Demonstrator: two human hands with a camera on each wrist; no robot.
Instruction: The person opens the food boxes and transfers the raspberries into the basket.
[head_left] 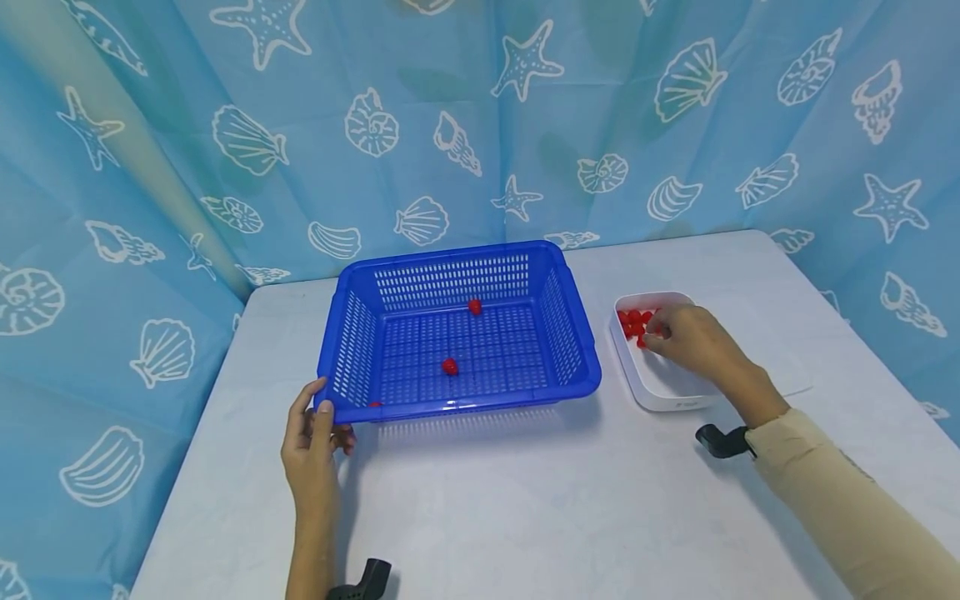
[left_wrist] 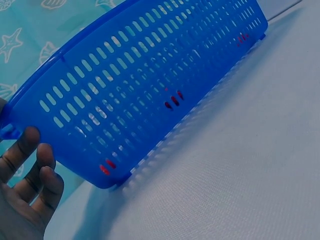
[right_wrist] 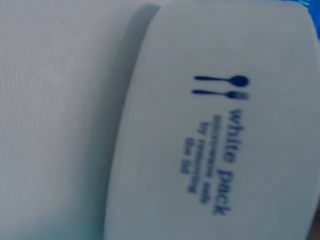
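Note:
A blue plastic basket (head_left: 457, 408) with slotted walls stands on the table. My left hand (head_left: 315, 446) grips its front left corner, thumb on the rim; in the left wrist view the fingers (left_wrist: 45, 155) hang beside that corner. Inside lie small red strawberry-like pieces: one piece (head_left: 475, 307) near the back, another (head_left: 450, 367) in the middle, and one partly hidden behind the front rim. My right hand (head_left: 693, 337) reaches into a white plastic box (head_left: 675, 403), its bent fingers right at several red pieces (head_left: 633, 318). I cannot tell whether they pinch one.
The white-covered table (head_left: 525, 508) extends in front of both containers. Behind it hangs a blue curtain (head_left: 465, 75) with shell and starfish prints. A clear flat lid (head_left: 780, 358) lies right of the box. Printed lettering (right_wrist: 215, 155) shows on the box's side in the right wrist view.

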